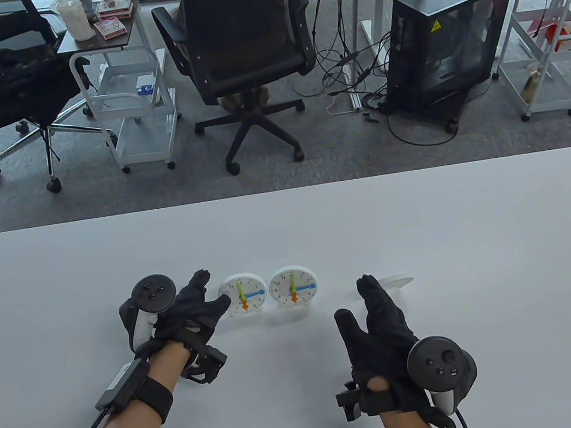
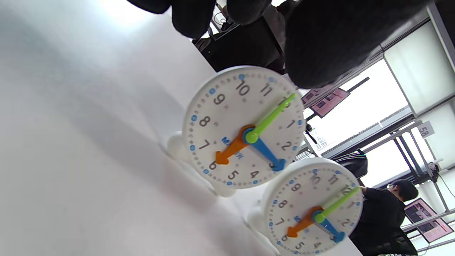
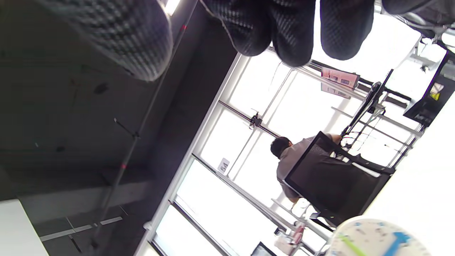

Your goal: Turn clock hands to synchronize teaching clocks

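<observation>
Two white teaching clocks stand side by side on the white table (image 1: pixel 426 213). The left clock (image 1: pixel 243 294) and the right clock (image 1: pixel 292 286) each show a green hand up near 12, a blue hand toward 3 and an orange hand toward 6. In the left wrist view both appear, the left clock (image 2: pixel 244 128) nearer and the right clock (image 2: pixel 314 209) beyond. My left hand (image 1: pixel 192 310) lies open just left of the left clock, fingertips at its edge. My right hand (image 1: pixel 378 318) lies open to the right of the clocks, holding nothing. A clock's edge (image 3: pixel 373 238) shows in the right wrist view.
A small white flat object (image 1: pixel 396 281) lies on the table beyond my right fingertips. Beyond the table's far edge stand office chairs (image 1: pixel 242 42), white carts (image 1: pixel 133 108) and a black computer case (image 1: pixel 444 37).
</observation>
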Tool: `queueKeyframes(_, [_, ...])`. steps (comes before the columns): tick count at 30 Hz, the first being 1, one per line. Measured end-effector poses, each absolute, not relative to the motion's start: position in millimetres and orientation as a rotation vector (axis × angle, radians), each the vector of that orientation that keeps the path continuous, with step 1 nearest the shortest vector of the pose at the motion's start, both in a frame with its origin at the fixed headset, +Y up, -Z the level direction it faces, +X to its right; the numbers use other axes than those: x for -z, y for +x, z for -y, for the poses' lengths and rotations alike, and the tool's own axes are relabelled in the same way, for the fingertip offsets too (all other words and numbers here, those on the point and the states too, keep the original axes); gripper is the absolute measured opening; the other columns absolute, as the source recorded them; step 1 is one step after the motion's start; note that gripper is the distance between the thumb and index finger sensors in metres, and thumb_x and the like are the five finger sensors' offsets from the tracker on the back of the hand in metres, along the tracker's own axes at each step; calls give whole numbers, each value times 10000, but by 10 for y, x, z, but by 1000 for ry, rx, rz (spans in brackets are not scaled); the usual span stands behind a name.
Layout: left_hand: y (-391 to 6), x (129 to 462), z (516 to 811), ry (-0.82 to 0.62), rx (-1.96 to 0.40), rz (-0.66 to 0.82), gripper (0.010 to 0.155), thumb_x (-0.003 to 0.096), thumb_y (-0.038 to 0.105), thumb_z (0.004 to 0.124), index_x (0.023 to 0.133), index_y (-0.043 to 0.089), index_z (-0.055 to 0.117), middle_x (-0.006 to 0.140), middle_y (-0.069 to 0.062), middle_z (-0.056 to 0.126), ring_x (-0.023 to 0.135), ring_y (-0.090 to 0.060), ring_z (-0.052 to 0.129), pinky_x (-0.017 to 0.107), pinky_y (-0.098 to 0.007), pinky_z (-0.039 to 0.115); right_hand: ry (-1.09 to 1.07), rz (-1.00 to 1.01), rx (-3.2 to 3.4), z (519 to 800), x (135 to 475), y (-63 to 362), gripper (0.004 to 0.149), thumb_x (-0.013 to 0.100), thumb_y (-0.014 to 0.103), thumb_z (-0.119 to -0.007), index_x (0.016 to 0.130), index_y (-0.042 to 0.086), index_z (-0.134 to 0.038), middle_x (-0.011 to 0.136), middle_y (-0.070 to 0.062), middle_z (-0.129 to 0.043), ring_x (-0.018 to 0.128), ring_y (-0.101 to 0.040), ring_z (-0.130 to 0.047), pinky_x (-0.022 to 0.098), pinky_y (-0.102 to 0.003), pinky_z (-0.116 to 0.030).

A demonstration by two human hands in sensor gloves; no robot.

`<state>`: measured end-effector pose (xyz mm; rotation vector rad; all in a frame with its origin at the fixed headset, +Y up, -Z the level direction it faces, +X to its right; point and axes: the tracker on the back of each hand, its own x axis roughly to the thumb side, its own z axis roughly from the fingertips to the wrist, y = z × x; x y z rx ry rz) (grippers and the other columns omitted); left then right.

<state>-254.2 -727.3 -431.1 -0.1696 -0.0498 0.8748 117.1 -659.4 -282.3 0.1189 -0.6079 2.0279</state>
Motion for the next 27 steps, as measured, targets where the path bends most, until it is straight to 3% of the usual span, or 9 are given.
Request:
queueKeyframes(7, [-2492,3307,6901,-184,-821,194,885,498,599,855,1122,171,395,1177,-275,462,1015,-604,401,633,-739,319,18,625,-2205,6682,2917,1316,830,518,529,-748,1066,-43,-498,1075,-339,-375,935,-670,-400,569,-768,-384])
queueKeyframes(12, [-2500,2788,7005,-45,-763,271,832,487,600,864,1104,169,508,1147,-255,592,999,-593,516,631,-739,375,-112,648,-2262,6780,2944,1527,836,513,496,-770,1064,-59,-476,1062,-369,-325,926,-684,-357,563,-771,-360])
queueKeyframes(16, [-2440,2761,7088,-157,-749,304,837,497,598,854,1106,161,482,1145,-260,580,1001,-594,499,634,-739,358,-215,624,-2318,6905,2972,1648,841,507,470,-786,1059,-75,-461,1046,-391,-326,915,-691,-369,554,-773,-366])
queueKeyframes(27, [-2358,2730,7091,-162,-739,367,801,492,596,855,1089,157,551,1119,-256,651,981,-591,565,628,-737,389,-437,327,-2392,7345,3255,1507,910,491,536,-792,1038,-111,-460,1028,-391,-428,898,-680,-480,548,-770,-412])
